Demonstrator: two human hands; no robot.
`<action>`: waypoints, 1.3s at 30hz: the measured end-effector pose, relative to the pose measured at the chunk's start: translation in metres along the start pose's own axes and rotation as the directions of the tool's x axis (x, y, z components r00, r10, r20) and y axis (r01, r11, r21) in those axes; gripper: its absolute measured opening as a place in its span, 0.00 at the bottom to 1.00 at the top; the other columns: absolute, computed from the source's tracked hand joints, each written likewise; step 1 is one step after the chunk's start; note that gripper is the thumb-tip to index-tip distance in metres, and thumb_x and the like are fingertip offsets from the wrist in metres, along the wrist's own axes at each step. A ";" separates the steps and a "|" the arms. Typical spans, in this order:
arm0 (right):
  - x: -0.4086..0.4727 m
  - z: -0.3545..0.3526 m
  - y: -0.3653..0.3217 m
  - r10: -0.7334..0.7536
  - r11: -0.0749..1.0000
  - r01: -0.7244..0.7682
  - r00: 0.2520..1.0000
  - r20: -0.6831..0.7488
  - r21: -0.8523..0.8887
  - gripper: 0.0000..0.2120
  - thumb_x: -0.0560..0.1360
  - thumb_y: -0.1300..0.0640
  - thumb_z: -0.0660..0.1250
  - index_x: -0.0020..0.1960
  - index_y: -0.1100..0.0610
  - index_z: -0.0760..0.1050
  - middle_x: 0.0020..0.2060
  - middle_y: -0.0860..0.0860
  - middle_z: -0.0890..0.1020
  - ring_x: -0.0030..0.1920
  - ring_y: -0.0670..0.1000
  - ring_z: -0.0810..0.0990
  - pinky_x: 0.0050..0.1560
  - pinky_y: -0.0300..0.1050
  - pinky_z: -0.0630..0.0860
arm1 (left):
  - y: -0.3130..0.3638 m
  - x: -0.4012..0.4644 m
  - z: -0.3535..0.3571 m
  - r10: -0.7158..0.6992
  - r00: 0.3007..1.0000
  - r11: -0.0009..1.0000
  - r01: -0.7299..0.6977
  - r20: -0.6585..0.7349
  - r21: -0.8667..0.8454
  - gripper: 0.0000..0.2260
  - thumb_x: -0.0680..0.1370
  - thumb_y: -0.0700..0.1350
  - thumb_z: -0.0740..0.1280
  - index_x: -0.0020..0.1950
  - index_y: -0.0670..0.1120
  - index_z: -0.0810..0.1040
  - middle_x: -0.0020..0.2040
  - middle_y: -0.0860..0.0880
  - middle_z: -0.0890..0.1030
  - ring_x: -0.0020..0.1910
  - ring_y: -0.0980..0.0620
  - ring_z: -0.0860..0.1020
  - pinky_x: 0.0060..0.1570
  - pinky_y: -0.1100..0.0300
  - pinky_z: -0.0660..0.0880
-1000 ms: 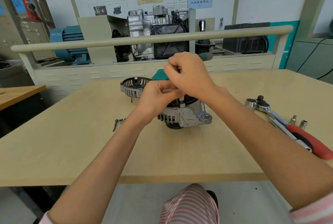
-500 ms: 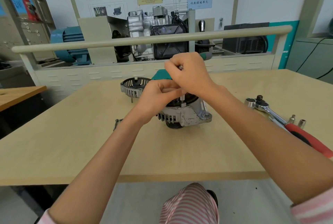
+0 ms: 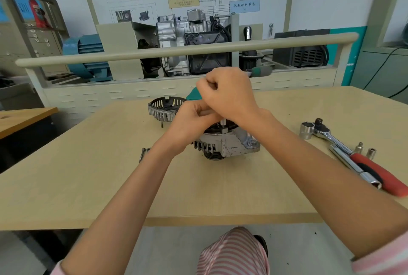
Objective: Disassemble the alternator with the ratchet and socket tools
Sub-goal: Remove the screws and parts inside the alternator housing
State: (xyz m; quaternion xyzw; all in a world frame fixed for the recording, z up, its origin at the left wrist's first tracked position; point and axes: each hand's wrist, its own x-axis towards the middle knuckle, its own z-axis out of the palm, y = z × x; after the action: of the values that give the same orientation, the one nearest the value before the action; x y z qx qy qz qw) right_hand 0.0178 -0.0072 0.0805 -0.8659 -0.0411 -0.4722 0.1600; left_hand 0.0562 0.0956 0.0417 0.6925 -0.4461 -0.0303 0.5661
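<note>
The silver alternator (image 3: 229,145) stands pulley-down in the middle of the wooden table (image 3: 88,186). A thin socket shaft (image 3: 223,125) stands upright on its top. My left hand (image 3: 194,120) pinches the shaft from the left. My right hand (image 3: 227,95) is curled round the tool's upper part just above; a green handle end (image 3: 260,71) shows past its knuckles. The removed slotted end cover (image 3: 164,109) lies behind the left hand. Most of the tool is hidden by both hands.
A large ratchet with a red grip (image 3: 362,164), a big socket (image 3: 306,130) and two small sockets (image 3: 365,151) lie at the right. Loose bolts (image 3: 143,153) lie left of the alternator. A teal object (image 3: 194,94) sits behind the hands. A rail and engine display stand behind the table.
My right hand has turned slightly and dropped a little over the shaft. The left hand and the alternator stay where they were.
</note>
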 end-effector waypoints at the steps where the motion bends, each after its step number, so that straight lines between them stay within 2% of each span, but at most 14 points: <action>1: 0.001 -0.002 0.002 0.001 0.990 -0.002 1.000 0.006 0.138 0.23 0.73 0.60 0.62 0.23 0.51 0.56 0.19 0.45 0.60 0.24 0.46 0.61 0.30 0.41 0.58 | 0.001 0.000 0.000 0.000 1.000 1.000 0.000 0.015 -0.006 0.10 0.75 0.35 0.67 0.42 0.50 0.82 0.36 0.56 0.84 0.40 0.62 0.82 0.42 0.74 0.73; 4: 0.000 -0.004 0.004 0.001 0.980 -0.003 1.000 0.010 0.199 0.22 0.74 0.60 0.61 0.24 0.52 0.57 0.21 0.47 0.62 0.26 0.46 0.62 0.31 0.43 0.60 | 0.000 0.002 0.000 -0.008 1.000 1.000 0.008 -0.023 -0.017 0.09 0.74 0.35 0.69 0.44 0.49 0.83 0.39 0.54 0.85 0.43 0.58 0.83 0.46 0.69 0.76; 8: -0.004 0.003 -0.005 0.039 0.882 -0.032 0.999 0.005 -0.470 0.12 0.76 0.52 0.56 0.36 0.56 0.68 0.34 0.52 0.72 0.38 0.53 0.71 0.40 0.45 0.59 | -0.002 0.003 0.004 -0.055 0.990 0.997 0.061 -0.128 0.046 0.19 0.72 0.31 0.66 0.25 0.49 0.75 0.24 0.53 0.75 0.27 0.56 0.71 0.31 0.64 0.66; 10: -0.004 0.006 -0.013 0.082 0.805 -0.058 0.997 0.013 -0.590 0.14 0.76 0.50 0.55 0.44 0.58 0.74 0.40 0.55 0.75 0.44 0.56 0.74 0.42 0.47 0.58 | -0.005 0.005 0.003 -0.073 0.984 0.995 0.084 -0.164 0.063 0.21 0.71 0.30 0.65 0.22 0.48 0.73 0.22 0.53 0.71 0.26 0.57 0.66 0.29 0.63 0.63; 14: 0.000 0.003 -0.009 0.009 0.884 0.024 0.998 0.068 -0.468 0.16 0.75 0.50 0.56 0.32 0.57 0.65 0.28 0.49 0.66 0.35 0.52 0.68 0.40 0.45 0.59 | -0.003 0.002 0.001 -0.065 0.992 0.997 0.069 -0.106 0.034 0.09 0.73 0.33 0.66 0.33 0.41 0.78 0.28 0.50 0.76 0.30 0.57 0.71 0.32 0.64 0.66; 16: 0.002 -0.002 -0.004 -0.018 0.979 0.040 0.994 0.109 -0.198 0.19 0.74 0.54 0.59 0.26 0.55 0.59 0.23 0.48 0.62 0.29 0.50 0.64 0.36 0.43 0.60 | -0.001 -0.001 -0.001 -0.039 0.998 0.999 0.039 -0.039 0.009 0.15 0.75 0.35 0.67 0.32 0.51 0.79 0.27 0.56 0.79 0.30 0.62 0.74 0.32 0.70 0.68; 19: 0.003 -0.008 0.003 -0.035 0.990 0.016 0.991 0.130 0.141 0.21 0.74 0.59 0.61 0.25 0.53 0.56 0.22 0.48 0.61 0.27 0.47 0.61 0.31 0.43 0.59 | 0.000 0.000 -0.001 -0.005 1.000 1.000 0.005 -0.006 -0.012 0.10 0.76 0.37 0.67 0.42 0.51 0.82 0.38 0.49 0.85 0.42 0.58 0.81 0.44 0.72 0.73; 21: 0.001 -0.009 0.004 -0.062 0.996 0.053 0.989 0.136 0.069 0.20 0.75 0.59 0.60 0.27 0.54 0.57 0.24 0.48 0.62 0.28 0.47 0.63 0.32 0.44 0.58 | 0.001 0.000 0.001 0.002 0.999 1.000 -0.003 -0.044 -0.029 0.11 0.75 0.35 0.68 0.40 0.50 0.82 0.33 0.54 0.84 0.37 0.62 0.81 0.40 0.74 0.73; 23: -0.002 -0.005 0.000 -0.032 0.968 0.059 0.993 0.112 -0.243 0.15 0.75 0.55 0.58 0.31 0.56 0.62 0.28 0.49 0.65 0.33 0.50 0.66 0.36 0.44 0.59 | 0.000 0.001 0.004 -0.008 0.993 1.000 0.006 -0.115 -0.020 0.19 0.73 0.30 0.67 0.29 0.51 0.77 0.22 0.58 0.76 0.24 0.65 0.73 0.29 0.74 0.67; 26: -0.004 0.004 -0.010 0.079 0.827 -0.061 0.997 0.008 -0.559 0.10 0.76 0.52 0.56 0.39 0.56 0.67 0.36 0.53 0.68 0.39 0.54 0.69 0.41 0.47 0.59 | -0.005 0.004 0.006 -0.038 0.985 0.999 0.044 -0.169 0.028 0.21 0.72 0.29 0.66 0.23 0.49 0.72 0.21 0.55 0.71 0.23 0.60 0.65 0.27 0.66 0.62; 29: -0.002 0.004 -0.011 0.042 0.881 -0.035 0.999 0.005 -0.472 0.13 0.75 0.52 0.56 0.34 0.56 0.66 0.30 0.49 0.66 0.36 0.52 0.67 0.40 0.45 0.59 | -0.005 0.002 0.003 -0.042 0.990 0.999 0.043 -0.136 0.006 0.16 0.72 0.31 0.67 0.28 0.47 0.76 0.28 0.48 0.77 0.31 0.54 0.72 0.31 0.64 0.66; 35: -0.002 -0.001 -0.003 -0.038 0.991 0.040 0.999 -0.018 0.130 0.23 0.72 0.61 0.61 0.23 0.51 0.54 0.20 0.46 0.60 0.25 0.46 0.60 0.29 0.37 0.57 | 0.000 -0.001 -0.001 -0.005 1.000 1.000 0.004 -0.010 -0.029 0.17 0.74 0.34 0.68 0.32 0.54 0.82 0.31 0.57 0.82 0.34 0.64 0.80 0.36 0.73 0.72; 37: -0.003 0.000 -0.004 -0.017 0.999 0.017 0.999 -0.029 0.032 0.20 0.73 0.58 0.60 0.25 0.53 0.58 0.21 0.47 0.62 0.27 0.48 0.63 0.31 0.41 0.59 | 0.000 0.000 0.000 0.013 0.999 0.999 -0.014 -0.032 -0.034 0.20 0.74 0.32 0.67 0.27 0.54 0.80 0.26 0.58 0.79 0.29 0.66 0.77 0.32 0.75 0.70; 39: -0.005 0.003 -0.006 0.034 0.952 -0.046 0.998 -0.044 -0.303 0.14 0.74 0.54 0.58 0.31 0.56 0.65 0.27 0.49 0.67 0.33 0.51 0.68 0.36 0.43 0.59 | -0.002 0.001 0.001 0.015 0.998 1.000 -0.016 -0.065 -0.010 0.24 0.73 0.30 0.67 0.22 0.53 0.78 0.21 0.59 0.75 0.23 0.66 0.72 0.29 0.73 0.67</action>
State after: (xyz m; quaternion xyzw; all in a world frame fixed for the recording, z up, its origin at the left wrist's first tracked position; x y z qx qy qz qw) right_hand 0.0161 0.0003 0.0760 -0.8715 0.0526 -0.4863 0.0350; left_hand 0.0572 0.0939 0.0400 0.6866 -0.4327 -0.0058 0.5843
